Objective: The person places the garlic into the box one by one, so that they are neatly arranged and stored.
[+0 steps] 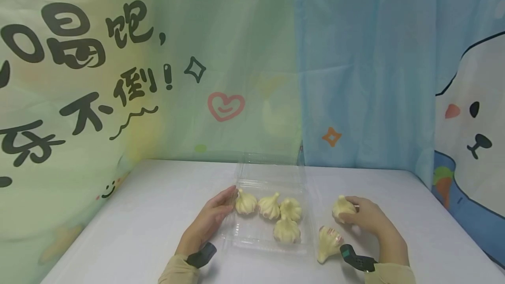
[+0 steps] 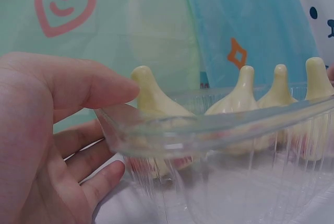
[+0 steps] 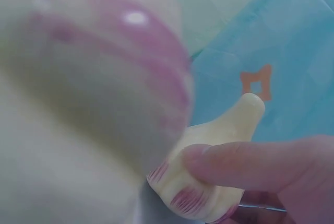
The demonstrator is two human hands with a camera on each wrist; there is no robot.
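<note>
A clear plastic box stands on the table with its lid flipped back. Several garlic bulbs sit inside it, stems up in the left wrist view. My left hand holds the box's left edge, one digit over the rim and the other fingers against the outside wall. To the right of the box, my right hand grips another garlic bulb between thumb and fingers. Nearer me, a garlic bulb with pinkish streaks lies on its side by the right wrist; a blurred bulb fills much of the right wrist view.
The white table runs back to printed curtains, green on the left and blue on the right. Dark wrist devices sit on both wrists, at the cuffs of beige sleeves.
</note>
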